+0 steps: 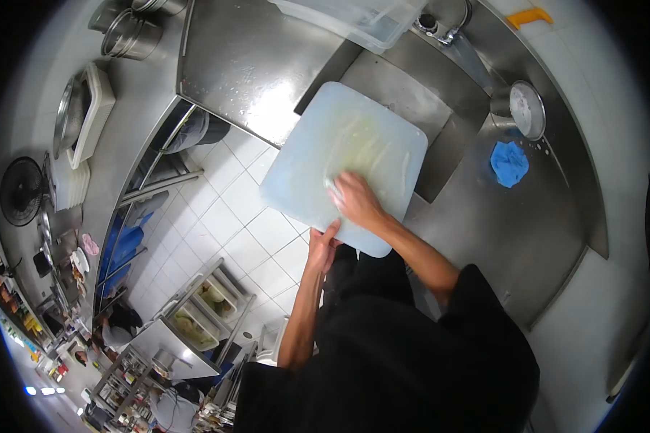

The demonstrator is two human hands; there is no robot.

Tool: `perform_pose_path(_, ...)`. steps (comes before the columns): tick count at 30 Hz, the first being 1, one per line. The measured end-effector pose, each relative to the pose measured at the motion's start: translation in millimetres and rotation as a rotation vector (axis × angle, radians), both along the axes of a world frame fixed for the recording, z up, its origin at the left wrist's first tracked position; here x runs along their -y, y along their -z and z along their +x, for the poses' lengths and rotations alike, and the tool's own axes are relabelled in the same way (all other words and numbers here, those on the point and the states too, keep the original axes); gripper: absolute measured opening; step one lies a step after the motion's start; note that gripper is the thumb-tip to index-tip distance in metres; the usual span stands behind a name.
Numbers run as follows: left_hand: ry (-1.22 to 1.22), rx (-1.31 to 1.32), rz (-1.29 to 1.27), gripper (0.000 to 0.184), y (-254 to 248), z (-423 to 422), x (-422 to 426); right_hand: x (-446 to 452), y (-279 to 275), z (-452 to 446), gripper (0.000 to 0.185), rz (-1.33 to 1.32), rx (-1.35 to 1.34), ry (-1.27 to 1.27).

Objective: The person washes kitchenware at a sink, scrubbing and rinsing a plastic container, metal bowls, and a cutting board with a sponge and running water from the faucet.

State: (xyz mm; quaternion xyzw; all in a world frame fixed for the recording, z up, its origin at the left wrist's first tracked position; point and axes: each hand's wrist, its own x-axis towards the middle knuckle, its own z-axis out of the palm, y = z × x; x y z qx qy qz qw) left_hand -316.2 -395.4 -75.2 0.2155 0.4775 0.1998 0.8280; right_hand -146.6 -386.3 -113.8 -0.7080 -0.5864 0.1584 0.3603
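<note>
Gripping the board's (375, 144) edge, left hand (323, 247) leaves right hand (357, 200) — midface — room around.

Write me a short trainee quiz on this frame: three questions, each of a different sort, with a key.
1. Which hand grips the board at its edge?
2. True or false: the crumpled blue item lies on the steel surface, apart from the board.
3. Where is the right hand?
A) On the faucet
B) On the board's flat face
C) Inside the round metal bowl

Key: 1. The left hand; 2. True; 3. B
</note>
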Motion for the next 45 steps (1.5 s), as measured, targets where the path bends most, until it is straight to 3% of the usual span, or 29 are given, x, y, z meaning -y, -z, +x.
perform_pose_path(2, -0.028, -0.064, 0.028, 0.042, -10, 1, 2, 30, -7, 19, 0.013, 0.144, -0.02, -0.195)
perform_pose_path(3, 0.023, -0.076, 0.014, 0.048, -6, -2, 5, 31, 28, 59, 0.015, 0.13, 0.04, -0.346)
perform_pose_path(5, 0.124, -0.119, -0.021, 0.06, 9, -23, 17, 16, 86, 146, 0.01, -0.171, 0.015, -0.096)
perform_pose_path(6, 0.139, -0.105, -0.011, 0.058, 18, -28, 22, -6, 94, 176, 0.011, -0.312, 0.283, 0.064)
perform_pose_path(7, 0.146, -0.111, -0.01, 0.059, 18, -26, 21, -20, 100, 178, 0.012, -0.232, 0.242, 0.114)
perform_pose_path(9, 0.173, -0.125, -0.014, 0.06, 14, -21, 18, -47, 113, 151, 0.013, -0.078, 0.157, 0.221)
perform_pose_path(11, 0.014, -0.102, 0.005, 0.054, -15, 1, 10, -40, 92, 60, 0.015, 0.195, 0.01, 0.131)
perform_pose_path(13, -0.045, -0.084, 0.011, 0.052, -25, 3, 8, -12, 10, 0, 0.017, -0.135, 0.019, -0.164)
perform_pose_path(17, 0.024, -0.093, -0.011, 0.059, -1, -19, 19, 8, 23, 42, 0.018, 0.158, 0.001, -0.371)
perform_pose_path(18, 0.046, -0.112, -0.026, 0.061, 2, -25, 25, -6, 64, 77, 0.017, 0.051, -0.014, -0.344)
perform_pose_path(20, 0.069, -0.113, -0.021, 0.062, -4, -30, 26, -59, 84, 146, 0.017, -0.224, 0.258, -0.228)
perform_pose_path(22, 0.102, -0.123, -0.008, 0.062, -5, -36, 26, -115, 78, 160, 0.017, -0.217, 0.306, -0.045)
perform_pose_path(24, 0.132, -0.132, 0.015, 0.062, -1, -40, 22, -161, 104, 130, 0.015, 0.019, 0.282, 0.112)
perform_pose_path(27, -0.023, -0.236, 0.164, 0.062, -6, -29, 19, -158, 75, 25, 0.015, -0.014, -0.091, -0.041)
perform_pose_path(29, -0.082, -0.255, 0.198, 0.061, -2, -31, 13, -103, 34, -42, 0.013, 0.098, 0.103, -0.27)
perform_pose_path(30, -0.111, -0.267, 0.21, 0.06, 0, -33, 11, -77, 11, -54, 0.013, 0.161, 0.052, -0.324)
perform_pose_path(31, -0.095, -0.261, 0.197, 0.06, 0, -37, 11, -59, -3, -56, 0.013, 0.218, -0.004, -0.382)
perform_pose_path(33, -0.066, -0.255, 0.165, 0.059, -3, -48, 13, -64, 29, -8, 0.014, 0.361, 0.02, -0.499)
perform_pose_path(34, -0.039, -0.253, 0.171, 0.059, -4, -53, 11, -81, 56, 33, 0.014, 0.074, 0.089, -0.503)
perform_pose_path(35, -0.015, -0.25, 0.177, 0.059, -5, -58, 10, -105, 51, 74, 0.013, -0.035, 0.002, -0.294)
perform_pose_path(36, 0.006, -0.244, 0.187, 0.058, -5, -60, 9, -126, 72, 111, 0.012, 0.066, 0.291, -0.153)
perform_pose_path(38, 0.072, -0.267, 0.211, 0.061, -4, -60, 2, -161, 68, 136, 0.012, 0.036, 0.392, -0.011)
perform_pose_path(41, 0.076, -0.292, 0.221, 0.061, -7, -52, -13, -173, 94, 78, 0.013, 0.007, 0.383, 0.056)
perform_pose_path(44, 0.047, -0.277, 0.211, 0.058, 8, -47, -22, -131, 41, -50, 0.007, 0.084, 0.066, -0.087)
perform_pose_path(45, 0.043, -0.264, 0.207, 0.057, 14, -47, -22, -114, 28, -84, 0.007, 0.083, 0.136, -0.148)
